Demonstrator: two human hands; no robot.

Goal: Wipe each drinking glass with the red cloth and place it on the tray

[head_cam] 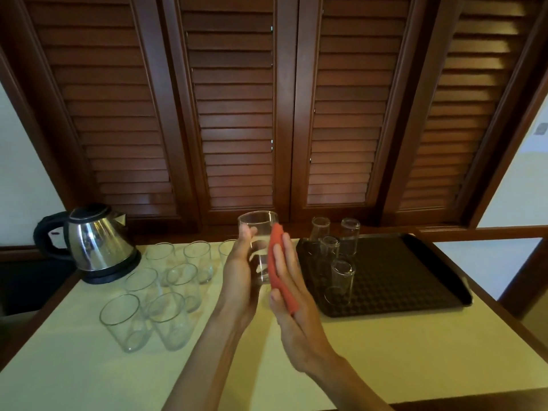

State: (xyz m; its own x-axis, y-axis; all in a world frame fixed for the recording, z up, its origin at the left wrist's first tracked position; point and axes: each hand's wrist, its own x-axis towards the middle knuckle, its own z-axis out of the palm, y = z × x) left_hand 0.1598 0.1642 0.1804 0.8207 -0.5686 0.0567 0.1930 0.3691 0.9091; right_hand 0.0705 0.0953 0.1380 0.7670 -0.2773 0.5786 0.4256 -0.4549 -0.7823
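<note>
Now, line by line:

Left hand [240,280]: curled round the held glass [258,244] from the left side, thumb up by the rim, fingers wrapped behind the wall; a firm, fairly wide clasp fitted to the glass.

Held glass: upright, mouth up, lifted above the table [385,351] near the middle of its far half, between the loose glasses and the tray.

Right hand [292,295]: flat, fingers straight and together, pressing the red cloth [280,268] against the right side of the held glass; no curl visible round the cloth.

Red cloth: a narrow folded strip sandwiched between right palm and glass, running from near the rim down past the base toward the heel of the hand.

Tray [415,271]: dark, textured, lying along the table's right edge, far right corner.

Glasses on tray [341,277]: four, all mouth down, clustered in the tray's left half; two at its far edge, one just in front of them, one nearer the front edge.

Loose glasses [123,321]: mouth up, grouped on the table's left half in rough rows; two at the near left, two behind them, more toward the far edge, one partly hidden behind the left hand.

Kettle [98,241]: steel body, black handle and base, at the table's far left corner, just beside the farthest loose glasses.

Shutters [231,114]: dark wooden louvred doors behind the far edge.
</note>
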